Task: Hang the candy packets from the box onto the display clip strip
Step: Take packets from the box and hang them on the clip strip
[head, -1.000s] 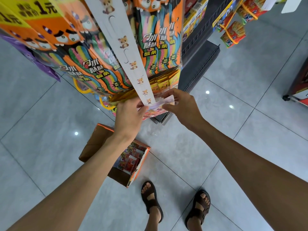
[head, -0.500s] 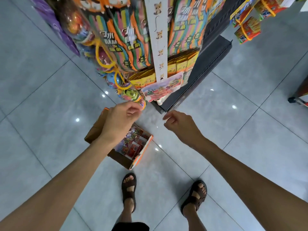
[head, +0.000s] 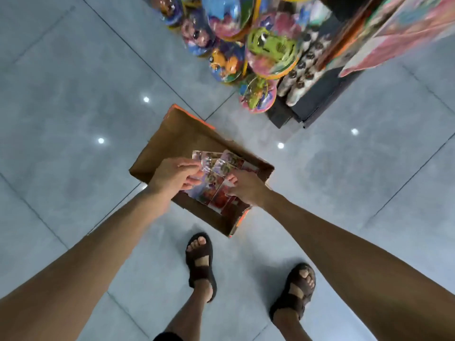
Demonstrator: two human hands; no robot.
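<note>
Packets point(head: 218, 172) lie fanned in the box point(head: 177, 136) on the floor point(head: 73, 94), between both hands. Left hand point(head: 176, 177) fingers curl at their edge, right hand point(head: 246, 190) fingers dig deeper. Actual grip, can't tell.

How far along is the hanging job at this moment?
Done: unclear, the clip strip is out of view. In hand: left hand and right hand reach into the box on the floor, onto the candy packets; the grip is too blurred to judge. Left: several packets lie in the box, unhung.
</note>
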